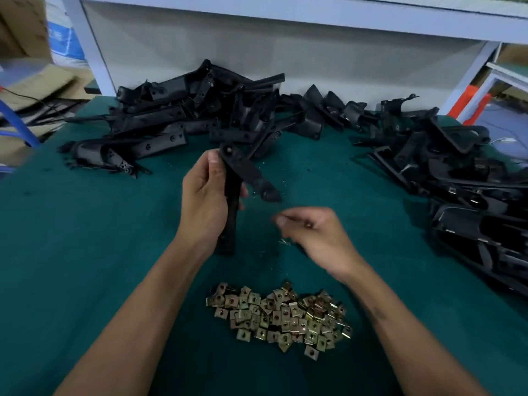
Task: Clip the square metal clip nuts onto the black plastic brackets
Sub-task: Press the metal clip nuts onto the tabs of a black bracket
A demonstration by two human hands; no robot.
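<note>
My left hand (204, 195) grips a long black plastic bracket (238, 172) upright above the green table, its thumb near the bracket's top hole. My right hand (310, 232) hovers to the right of it, blurred, with thumb and fingers pinched together; something small seems to sit between them, too blurred to name. A heap of square brass-coloured metal clip nuts (281, 314) lies on the table in front of me, below both hands.
A pile of black brackets (177, 115) lies along the back of the green table (85, 252). More black brackets (463, 195) are stacked at the right edge. A white bench frame (285, 12) rises behind. Cardboard boxes (25, 81) stand at the left.
</note>
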